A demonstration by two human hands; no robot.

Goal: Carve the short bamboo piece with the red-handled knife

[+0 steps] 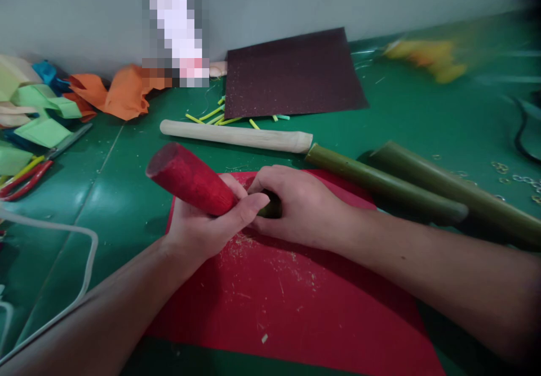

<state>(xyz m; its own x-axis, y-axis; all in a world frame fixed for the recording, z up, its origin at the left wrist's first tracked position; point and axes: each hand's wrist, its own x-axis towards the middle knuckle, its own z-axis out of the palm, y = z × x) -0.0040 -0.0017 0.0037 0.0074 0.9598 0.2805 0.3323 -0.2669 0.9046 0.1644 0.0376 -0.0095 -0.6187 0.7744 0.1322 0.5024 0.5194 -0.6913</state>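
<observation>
Left hand (203, 226) was closed round a red, rough-surfaced cylindrical stick (190, 178), which tilted up and away to that hand's left. Right hand (296, 207) was clenched on a dark green stub (273, 209) showing between the hands; one piece or two: cannot tell. Judgement: grips best tight and close at the join, wrists low over the smooth red sheet (296, 308) beneath. Glossy green bamboo tubes (380, 181) lay beyond the right hand.

Head camera looks forward and down, close over the green table (422, 116).
</observation>
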